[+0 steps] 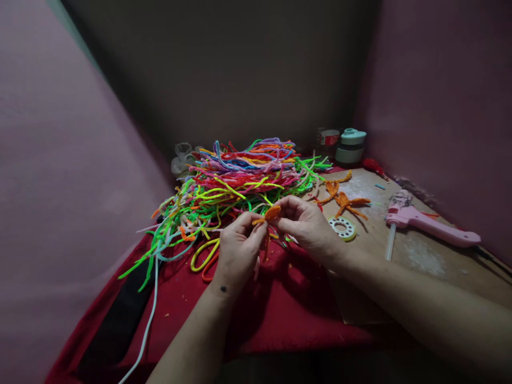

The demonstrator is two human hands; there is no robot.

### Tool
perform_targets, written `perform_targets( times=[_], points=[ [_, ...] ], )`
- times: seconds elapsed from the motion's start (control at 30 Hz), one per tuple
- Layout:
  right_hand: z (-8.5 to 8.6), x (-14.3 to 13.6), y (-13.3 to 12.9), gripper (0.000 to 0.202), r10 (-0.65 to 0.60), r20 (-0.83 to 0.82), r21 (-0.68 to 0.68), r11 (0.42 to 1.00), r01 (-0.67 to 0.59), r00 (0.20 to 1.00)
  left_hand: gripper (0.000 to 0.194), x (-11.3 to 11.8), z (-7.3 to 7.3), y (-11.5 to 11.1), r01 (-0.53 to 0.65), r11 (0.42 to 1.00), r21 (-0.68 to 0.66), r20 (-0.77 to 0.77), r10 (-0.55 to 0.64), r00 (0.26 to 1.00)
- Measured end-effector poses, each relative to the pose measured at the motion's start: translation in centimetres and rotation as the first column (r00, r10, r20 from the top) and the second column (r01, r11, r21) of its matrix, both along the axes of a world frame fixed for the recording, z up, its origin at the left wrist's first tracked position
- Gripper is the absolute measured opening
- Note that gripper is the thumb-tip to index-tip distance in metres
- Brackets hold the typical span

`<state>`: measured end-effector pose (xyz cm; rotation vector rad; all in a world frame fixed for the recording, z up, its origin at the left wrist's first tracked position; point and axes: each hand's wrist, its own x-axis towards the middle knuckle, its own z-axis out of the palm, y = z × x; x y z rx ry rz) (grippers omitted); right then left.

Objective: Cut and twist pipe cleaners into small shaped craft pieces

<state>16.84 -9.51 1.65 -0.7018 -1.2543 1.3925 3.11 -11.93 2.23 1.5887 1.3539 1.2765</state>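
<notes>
Both hands (240, 240) (307, 226) in a pinch on a fuzzy orange piece (273, 213) — rounded top, tail below.

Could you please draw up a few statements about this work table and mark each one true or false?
1. The left hand and right hand both hold an orange pipe-cleaner piece. True.
2. The pink glue gun lies to the left of the pipe-cleaner pile. False: it lies to the right, on the brown board.
3. The tape roll lies on the brown board. True.
4. The pipe-cleaner pile is all one colour. False: it mixes many, including green, yellow, pink and blue.
5. A white cable runs down to the left of the left hand. True.
</notes>
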Motion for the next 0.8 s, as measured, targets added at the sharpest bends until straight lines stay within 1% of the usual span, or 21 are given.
perform_targets(
  times=[0.1,0.17,0.3,0.4,0.47,0.53,0.57,0.6,0.67,0.73,0.77,0.8],
  points=[
    [0.0,0.0,0.0,0.016,-0.001,0.013,-0.013,1.0,0.001,1.0,0.008,0.1,0.4,0.0,0.007,1.0,-0.016,0.055,-0.006,0.998],
    [0.0,0.0,0.0,0.017,-0.003,0.006,-0.007,1.0,0.003,1.0,0.007,0.1,0.5,0.0,0.013,0.999,-0.034,0.064,-0.011,0.998],
    [0.0,0.0,0.0,0.014,0.0,0.008,0.013,1.0,0.0,1.0,0.007,0.1,0.4,0.0,0.031,0.999,-0.041,0.04,-0.03,0.999],
    [-0.1,0.0,0.1,0.013,-0.028,0.028,0.022,0.999,0.027,0.999,0.008,0.1,0.4,0.0,0.045,0.998,-0.05,0.037,-0.043,0.998],
    [-0.1,0.0,0.1,0.015,-0.037,0.039,0.014,0.999,0.037,0.999,0.009,0.0,0.3,-0.1,0.041,0.998,-0.038,0.004,-0.041,0.999],
    [0.0,0.0,0.0,0.018,-0.025,0.024,-0.007,1.0,0.025,0.999,0.009,0.0,0.0,-0.1,0.006,0.999,0.054,-0.113,0.0,0.994],
    [0.0,0.0,-0.1,0.02,-0.014,0.006,-0.017,1.0,0.014,1.0,0.008,0.0,-0.2,-0.1,-0.017,0.99,0.137,-0.2,0.044,0.979],
    [0.1,0.0,-0.2,0.021,-0.004,-0.018,-0.023,1.0,0.004,1.0,0.008,0.0,-0.4,-0.1,-0.032,0.972,0.235,-0.291,0.102,0.951],
    [0.3,0.1,-0.4,0.022,0.007,-0.067,-0.018,1.0,-0.008,0.998,0.009,0.1,-0.8,-0.2,-0.016,0.909,0.415,-0.437,0.216,0.873],
    [0.4,0.2,-0.5,0.017,0.008,-0.099,-0.009,1.0,-0.009,0.995,0.012,0.2,-1.0,-0.3,0.036,0.857,0.514,-0.512,0.272,0.815],
    [0.4,0.3,-0.4,0.015,0.008,-0.11,-0.012,1.0,-0.01,0.994,0.012,0.2,-1.0,-0.4,0.061,0.844,0.533,-0.523,0.273,0.807],
    [0.4,0.3,-0.4,0.012,0.011,-0.12,-0.019,1.0,-0.013,0.993,0.012,0.3,-0.9,-0.4,0.073,0.839,0.539,-0.517,0.261,0.815]
  ],
)
